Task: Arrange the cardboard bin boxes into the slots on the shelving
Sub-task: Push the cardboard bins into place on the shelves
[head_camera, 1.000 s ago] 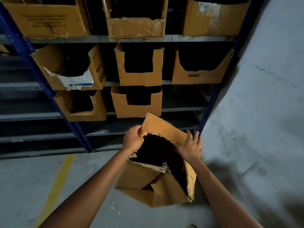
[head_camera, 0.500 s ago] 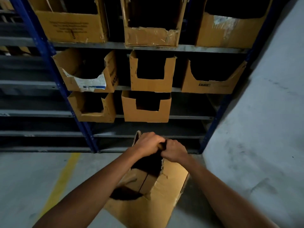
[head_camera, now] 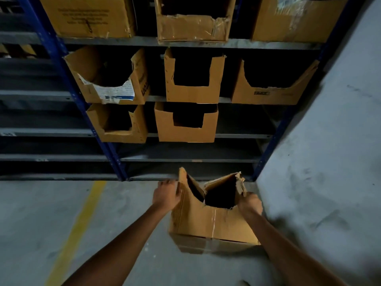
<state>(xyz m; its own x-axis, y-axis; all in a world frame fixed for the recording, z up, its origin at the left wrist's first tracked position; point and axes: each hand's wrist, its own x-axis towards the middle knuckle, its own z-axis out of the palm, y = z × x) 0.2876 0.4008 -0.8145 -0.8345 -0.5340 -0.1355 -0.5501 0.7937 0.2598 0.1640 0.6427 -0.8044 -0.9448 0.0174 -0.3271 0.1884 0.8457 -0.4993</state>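
Hands (head_camera: 166, 196) now apart, box (head_camera: 206, 221) upright

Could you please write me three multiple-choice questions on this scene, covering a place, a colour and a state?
1. Where is the torn cardboard box? A on the top shelf; B in front of the shelving, low down; C in a middle-shelf slot.
2. What colour are the shelving uprights? A red; B blue; C green.
3. How is the box held? A by both hands; B by one hand; C by nobody.
Answers: B, it shows before the bottom shelves; B, they are blue; A, the left hand grips its left wall, the right hand its right edge.
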